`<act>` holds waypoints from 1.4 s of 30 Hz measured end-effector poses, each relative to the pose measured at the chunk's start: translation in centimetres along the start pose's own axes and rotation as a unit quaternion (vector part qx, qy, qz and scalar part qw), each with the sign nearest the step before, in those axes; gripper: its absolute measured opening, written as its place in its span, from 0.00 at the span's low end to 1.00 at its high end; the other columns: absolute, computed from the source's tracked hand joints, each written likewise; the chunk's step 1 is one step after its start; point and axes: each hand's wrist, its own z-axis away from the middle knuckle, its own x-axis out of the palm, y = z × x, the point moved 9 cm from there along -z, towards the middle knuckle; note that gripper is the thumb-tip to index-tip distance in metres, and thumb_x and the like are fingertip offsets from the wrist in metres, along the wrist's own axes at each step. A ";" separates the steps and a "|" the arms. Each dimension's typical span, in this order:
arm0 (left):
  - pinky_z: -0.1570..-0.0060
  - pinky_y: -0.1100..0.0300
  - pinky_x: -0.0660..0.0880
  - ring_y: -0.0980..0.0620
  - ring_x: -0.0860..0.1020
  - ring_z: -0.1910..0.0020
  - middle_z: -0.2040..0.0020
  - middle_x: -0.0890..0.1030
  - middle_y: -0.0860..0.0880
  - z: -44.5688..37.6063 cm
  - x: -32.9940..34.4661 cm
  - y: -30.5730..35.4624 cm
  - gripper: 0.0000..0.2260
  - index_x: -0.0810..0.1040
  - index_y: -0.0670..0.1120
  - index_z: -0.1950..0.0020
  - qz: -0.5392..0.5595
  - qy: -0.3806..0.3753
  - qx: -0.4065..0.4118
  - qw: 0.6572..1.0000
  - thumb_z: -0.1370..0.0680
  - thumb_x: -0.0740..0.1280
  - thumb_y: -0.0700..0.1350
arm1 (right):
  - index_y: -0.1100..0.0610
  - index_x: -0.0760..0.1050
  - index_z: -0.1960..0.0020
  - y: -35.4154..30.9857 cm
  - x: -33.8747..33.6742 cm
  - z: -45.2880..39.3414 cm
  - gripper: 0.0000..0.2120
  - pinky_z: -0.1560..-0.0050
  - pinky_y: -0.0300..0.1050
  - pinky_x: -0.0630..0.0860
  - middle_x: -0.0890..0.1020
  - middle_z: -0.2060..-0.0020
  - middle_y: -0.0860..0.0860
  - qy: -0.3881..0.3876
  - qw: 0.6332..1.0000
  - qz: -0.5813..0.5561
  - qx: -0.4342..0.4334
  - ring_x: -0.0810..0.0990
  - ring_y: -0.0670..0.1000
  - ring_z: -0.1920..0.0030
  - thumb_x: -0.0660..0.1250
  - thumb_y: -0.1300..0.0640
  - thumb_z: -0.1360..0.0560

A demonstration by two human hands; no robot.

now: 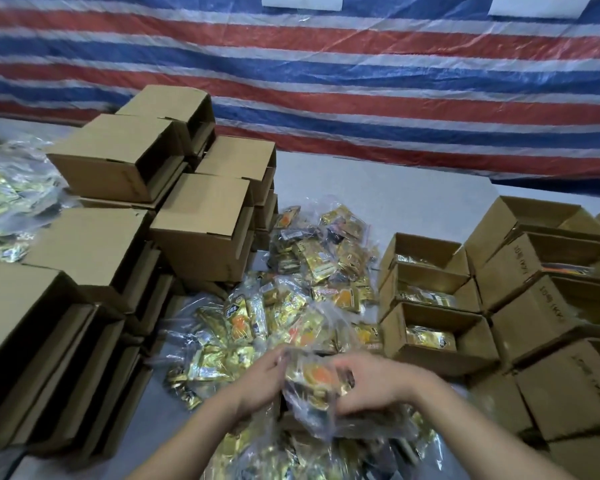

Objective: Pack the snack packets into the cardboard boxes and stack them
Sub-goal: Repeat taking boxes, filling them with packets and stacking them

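Both hands hold one clear bag of gold packets [317, 379] low in the middle of the view, above the loose heap of packets [312, 271] on the bench [395, 202]. The left hand [262, 379] curls round the bag's left edge; the right hand [371, 379] grips its right side, fingers bent over the top. The picture is smeared at the hands, so exact finger placement is hard to read.

The step in hand seems to be carrying this bag to a box. To do it well, the bag should be kept gathered so its slack plastic does not snag on other packets, then lowered flat into a box with room left, pressed down enough that the flaps can later fold.

The nearest open boxes [433, 299] stand in a row to the right, each already showing gold packets inside; how full they are cannot be told. More open boxes [548, 289] lie further right. On the left, piles of boxes [194, 223] stand tilted and stacked, near the heap's edge. Another spread of packets [4, 199] lies at far left. A striped tarp [326, 81] hangs behind.

The heap crowds the path to the right row, and box flaps stand up at the rims, likely to catch the bag.
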 end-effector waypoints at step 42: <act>0.34 0.58 0.69 0.50 0.74 0.36 0.37 0.77 0.48 -1.0 -0.7 -1.3 0.19 0.73 0.45 0.31 -0.023 0.036 0.002 0.999 0.15 0.54 0.54 | 0.59 0.72 0.30 3.7 8.2 -5.8 0.21 0.42 0.47 0.73 0.75 0.32 0.60 -0.118 0.963 0.040 0.238 0.79 0.58 0.42 0.54 0.50 0.16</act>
